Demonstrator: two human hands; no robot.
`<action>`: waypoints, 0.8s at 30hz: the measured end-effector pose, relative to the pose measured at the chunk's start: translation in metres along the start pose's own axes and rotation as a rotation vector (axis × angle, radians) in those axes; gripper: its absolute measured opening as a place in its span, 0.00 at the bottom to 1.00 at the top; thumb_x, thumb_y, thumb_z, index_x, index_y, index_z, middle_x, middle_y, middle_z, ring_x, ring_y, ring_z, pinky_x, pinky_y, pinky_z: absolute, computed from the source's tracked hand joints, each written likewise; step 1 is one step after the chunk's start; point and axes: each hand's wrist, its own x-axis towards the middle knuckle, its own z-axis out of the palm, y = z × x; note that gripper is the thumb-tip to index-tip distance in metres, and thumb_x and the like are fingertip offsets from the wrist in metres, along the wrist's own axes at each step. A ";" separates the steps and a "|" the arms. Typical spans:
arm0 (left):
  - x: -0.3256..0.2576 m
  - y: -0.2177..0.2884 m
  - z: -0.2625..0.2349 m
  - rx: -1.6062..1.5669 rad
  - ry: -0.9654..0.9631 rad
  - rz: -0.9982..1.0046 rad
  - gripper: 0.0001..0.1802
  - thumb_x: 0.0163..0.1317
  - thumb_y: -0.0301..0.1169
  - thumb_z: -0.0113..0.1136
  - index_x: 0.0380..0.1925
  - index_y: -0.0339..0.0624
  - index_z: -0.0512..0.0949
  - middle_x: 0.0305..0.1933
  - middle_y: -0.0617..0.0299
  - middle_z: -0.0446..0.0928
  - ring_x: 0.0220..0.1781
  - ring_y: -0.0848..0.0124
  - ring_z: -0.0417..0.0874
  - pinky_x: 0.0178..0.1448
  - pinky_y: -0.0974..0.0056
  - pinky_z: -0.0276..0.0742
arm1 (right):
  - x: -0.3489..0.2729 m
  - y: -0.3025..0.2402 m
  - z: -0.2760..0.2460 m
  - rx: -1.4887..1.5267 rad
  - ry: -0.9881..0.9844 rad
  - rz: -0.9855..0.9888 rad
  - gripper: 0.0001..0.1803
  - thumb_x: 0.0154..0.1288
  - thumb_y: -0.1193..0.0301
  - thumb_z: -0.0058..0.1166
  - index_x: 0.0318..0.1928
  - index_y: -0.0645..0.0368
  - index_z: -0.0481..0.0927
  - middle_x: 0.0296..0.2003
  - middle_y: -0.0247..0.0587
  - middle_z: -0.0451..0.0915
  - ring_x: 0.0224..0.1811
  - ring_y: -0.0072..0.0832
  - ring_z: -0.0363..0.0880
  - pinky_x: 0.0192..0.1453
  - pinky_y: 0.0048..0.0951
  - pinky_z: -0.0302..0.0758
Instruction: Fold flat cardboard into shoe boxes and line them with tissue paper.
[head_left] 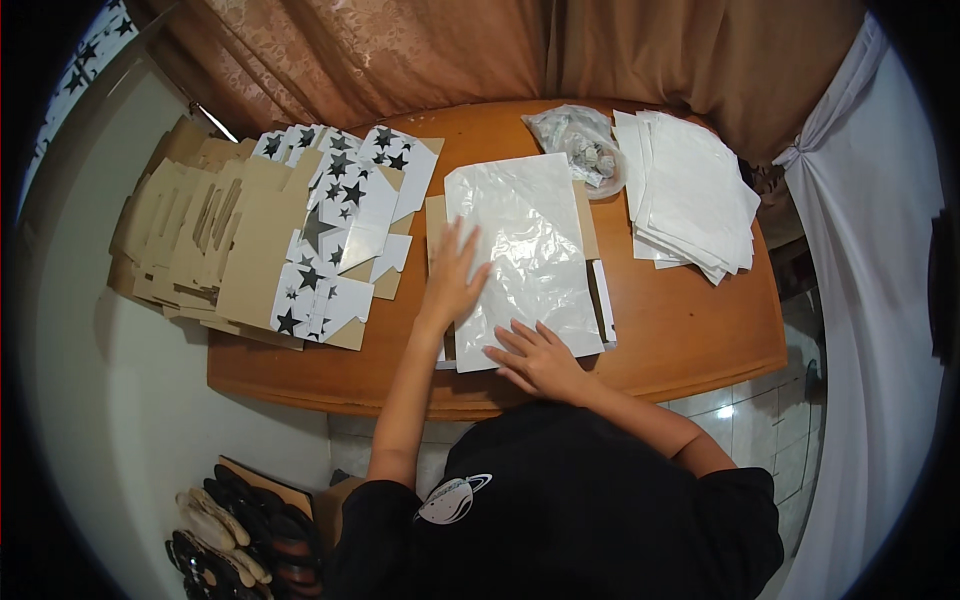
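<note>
A shiny white plastic sheet or bag (520,240) lies over a flat brown cardboard piece (586,215) in the middle of the table. The cardboard shows only along the sheet's sides. My left hand (455,278) rests with spread fingers on the sheet's left edge. Across its lower right part lies my right hand (540,360), fingers stretched out and apart. Neither hand grips anything. What lies beneath the sheet is mostly hidden.
Overlapping flat cardboard boxes (262,240), some white with black stars, cover the table's left end. A stack of white sheets (690,190) lies at the right, beside a clear plastic bag (585,145) with small crumpled pieces. Shoes (240,530) stand on the floor at lower left.
</note>
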 end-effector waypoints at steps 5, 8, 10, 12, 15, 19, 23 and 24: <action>-0.009 -0.003 0.029 0.238 -0.300 0.149 0.34 0.64 0.48 0.42 0.66 0.45 0.51 0.71 0.49 0.41 0.72 0.51 0.43 0.68 0.40 0.38 | 0.012 0.030 -0.008 0.094 0.005 0.045 0.21 0.62 0.57 0.47 0.53 0.49 0.73 0.57 0.44 0.68 0.61 0.44 0.63 0.61 0.52 0.60; -0.010 -0.004 0.036 0.266 -0.288 0.169 0.36 0.63 0.50 0.43 0.67 0.47 0.49 0.71 0.49 0.41 0.72 0.53 0.43 0.68 0.39 0.38 | 0.039 0.076 -0.021 0.054 0.047 0.189 0.25 0.61 0.57 0.48 0.58 0.53 0.68 0.60 0.48 0.63 0.63 0.49 0.60 0.62 0.55 0.57; -0.009 -0.002 0.037 0.295 -0.249 0.198 0.37 0.62 0.49 0.46 0.67 0.47 0.48 0.72 0.50 0.40 0.72 0.52 0.42 0.68 0.38 0.37 | 0.048 0.102 -0.021 0.018 0.037 0.237 0.28 0.61 0.57 0.48 0.61 0.52 0.65 0.63 0.49 0.59 0.64 0.51 0.57 0.62 0.58 0.55; -0.013 -0.006 0.042 0.323 -0.225 0.217 0.38 0.61 0.49 0.47 0.67 0.47 0.48 0.72 0.50 0.40 0.72 0.52 0.42 0.68 0.38 0.37 | 0.056 0.117 -0.016 -0.250 -0.023 0.256 0.38 0.57 0.57 0.54 0.66 0.46 0.55 0.67 0.46 0.50 0.67 0.51 0.50 0.61 0.66 0.48; -0.015 -0.005 0.041 0.343 -0.223 0.239 0.39 0.60 0.48 0.49 0.67 0.47 0.48 0.72 0.51 0.40 0.72 0.53 0.43 0.68 0.39 0.38 | 0.052 0.127 -0.010 -0.375 -0.199 0.247 0.47 0.50 0.58 0.60 0.68 0.41 0.48 0.68 0.43 0.45 0.70 0.47 0.44 0.60 0.72 0.43; -0.023 0.002 0.030 0.296 -0.334 0.278 0.38 0.58 0.46 0.51 0.66 0.48 0.50 0.72 0.54 0.41 0.72 0.55 0.44 0.69 0.42 0.39 | 0.041 0.128 -0.003 -0.424 -0.135 0.224 0.50 0.46 0.59 0.64 0.68 0.38 0.48 0.68 0.41 0.46 0.69 0.46 0.46 0.59 0.73 0.43; -0.035 -0.004 0.019 0.359 -0.428 0.346 0.37 0.57 0.45 0.52 0.66 0.50 0.52 0.72 0.56 0.42 0.72 0.57 0.44 0.70 0.45 0.39 | 0.029 0.115 -0.007 -0.435 -0.152 0.222 0.50 0.46 0.59 0.63 0.68 0.40 0.48 0.68 0.41 0.45 0.69 0.46 0.47 0.60 0.72 0.44; -0.037 -0.008 0.020 0.412 -0.437 0.402 0.37 0.57 0.45 0.52 0.65 0.51 0.53 0.72 0.57 0.43 0.72 0.58 0.44 0.70 0.45 0.39 | 0.026 0.112 -0.008 -0.438 -0.164 0.221 0.50 0.46 0.59 0.63 0.68 0.40 0.48 0.68 0.41 0.45 0.69 0.45 0.47 0.60 0.72 0.44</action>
